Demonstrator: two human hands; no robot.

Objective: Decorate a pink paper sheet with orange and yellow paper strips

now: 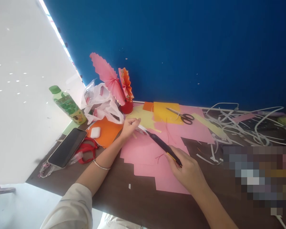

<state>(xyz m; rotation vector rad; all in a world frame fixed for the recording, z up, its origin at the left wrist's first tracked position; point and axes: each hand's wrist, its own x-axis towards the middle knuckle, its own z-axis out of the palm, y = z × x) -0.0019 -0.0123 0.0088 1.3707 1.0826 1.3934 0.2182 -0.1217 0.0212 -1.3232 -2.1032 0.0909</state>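
Right hand (pixel 188 168) gripped a craft knife (pixel 160 143), left hand (pixel 130 126) pinched shut beside its blade tip on pink paper (pixel 145 156), so one slip could've nicked those fingers.

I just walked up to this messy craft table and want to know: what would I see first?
First, the pink paper fan standing tall at the back against the blue wall. Then the pink paper sheets spread over the middle of the brown table, where the right hand holds a dark cutter and the left hand pinches its tip. To the right lies a tangle of white paper strips.
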